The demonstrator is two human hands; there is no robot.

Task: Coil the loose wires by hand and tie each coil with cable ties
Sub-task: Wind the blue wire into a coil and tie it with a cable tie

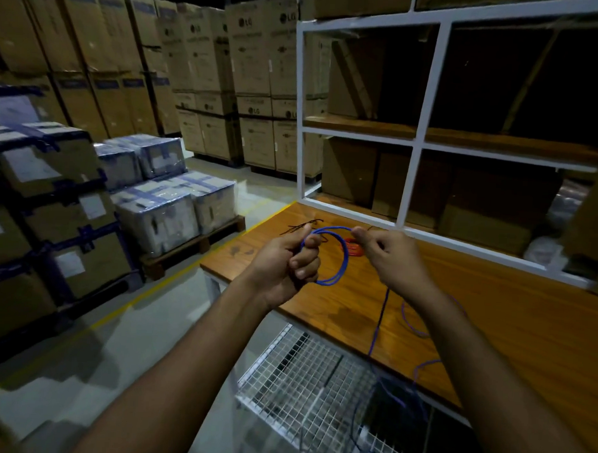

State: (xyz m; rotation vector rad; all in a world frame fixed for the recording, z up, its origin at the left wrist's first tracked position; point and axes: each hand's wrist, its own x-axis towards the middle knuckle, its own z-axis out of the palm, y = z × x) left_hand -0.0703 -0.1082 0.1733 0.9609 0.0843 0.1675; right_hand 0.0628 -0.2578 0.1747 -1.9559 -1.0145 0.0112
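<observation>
Dim indoor light, dark vignetted corners, wide-angle bowing at edges, soft focus throughout

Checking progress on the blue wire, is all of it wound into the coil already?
No, the left hand holds a blue coil, but a loose blue wire tail trails across the wooden table and over its front edge.

A warehouse: tall stacked cartons (201, 68), wrapped pallet loads (161, 199), white shelving (421, 135).

Left hand (291, 260) gripping blue wire coil (337, 259), right hand (390, 261) pinching its top (above wooden table (492, 323))
</observation>
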